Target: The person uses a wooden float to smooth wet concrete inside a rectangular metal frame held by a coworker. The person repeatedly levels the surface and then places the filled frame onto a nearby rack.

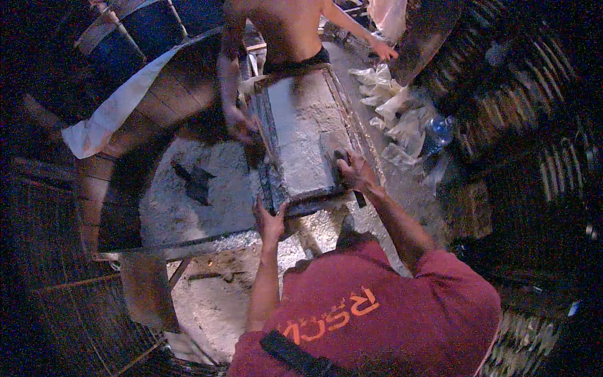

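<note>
My left hand (271, 220) is closed on the near-left corner of a rectangular framed tray (281, 200) filled with white, crumbly material (298, 125). My right hand (357, 171) is closed round the handle of a flat trowel-like tool (331, 142), whose plate lies on the white material near the tray's right side. The tray rests at the right end of a large trough (122, 188), which holds more white granular material (163, 207) with a dark flat scoop (193, 183) lying on it.
A shirtless co-worker (289, 31) stands beyond the tray, one hand (240, 125) at its left edge, the other arm reaching right. Crumpled plastic bags (392, 100) and a blue bottle (440, 132) lie at right. Dark blue containers (147, 28) and a white sheet (94, 135) are upper left.
</note>
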### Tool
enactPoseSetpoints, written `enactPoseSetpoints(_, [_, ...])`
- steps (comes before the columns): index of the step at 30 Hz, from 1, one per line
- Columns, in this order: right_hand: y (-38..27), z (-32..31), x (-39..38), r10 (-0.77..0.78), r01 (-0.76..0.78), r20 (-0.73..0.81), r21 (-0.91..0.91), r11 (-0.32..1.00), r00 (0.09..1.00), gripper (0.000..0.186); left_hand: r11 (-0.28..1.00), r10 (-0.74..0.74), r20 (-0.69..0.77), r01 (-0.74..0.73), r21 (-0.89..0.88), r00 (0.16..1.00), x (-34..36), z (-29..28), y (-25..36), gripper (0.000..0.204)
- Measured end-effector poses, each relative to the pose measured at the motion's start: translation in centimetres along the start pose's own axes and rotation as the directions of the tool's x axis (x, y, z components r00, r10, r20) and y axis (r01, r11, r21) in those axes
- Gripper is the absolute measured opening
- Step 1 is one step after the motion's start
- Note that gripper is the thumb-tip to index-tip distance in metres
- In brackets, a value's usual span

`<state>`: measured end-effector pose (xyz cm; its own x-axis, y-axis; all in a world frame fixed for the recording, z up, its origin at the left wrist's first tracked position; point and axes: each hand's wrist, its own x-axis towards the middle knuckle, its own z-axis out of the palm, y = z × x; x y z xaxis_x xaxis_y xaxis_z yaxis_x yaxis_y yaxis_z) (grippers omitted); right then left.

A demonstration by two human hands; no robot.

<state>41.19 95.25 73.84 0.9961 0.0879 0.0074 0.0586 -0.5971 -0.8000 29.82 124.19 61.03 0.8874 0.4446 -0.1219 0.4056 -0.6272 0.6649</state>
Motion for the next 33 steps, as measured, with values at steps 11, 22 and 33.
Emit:
enactPoseSetpoints(11, [-1.9,1.5,7.0,-0.209,0.193,-0.322,-0.082,0.978,0.923,0.043,0.969,0.039,-0.09,-0.059,-0.24,0.995,1.2,2.8,-3.3,0.112])
enactPoseSetpoints(22, [0.5,-1.1,-1.6,-0.021,0.013,-0.053,-0.142,0.99,0.998,0.037,0.968,0.084,-0.007,-0.083,-0.238,0.996,-0.2,0.2,-1.5,0.096])
enactPoseSetpoints(33, [8.3,-10.6,-2.7,0.03,0.192,-0.3,0.68,0.708,0.953,0.044,0.887,-0.08,-0.167,-0.006,-0.462,0.983,-0.7,-3.0,0.2,0.06])
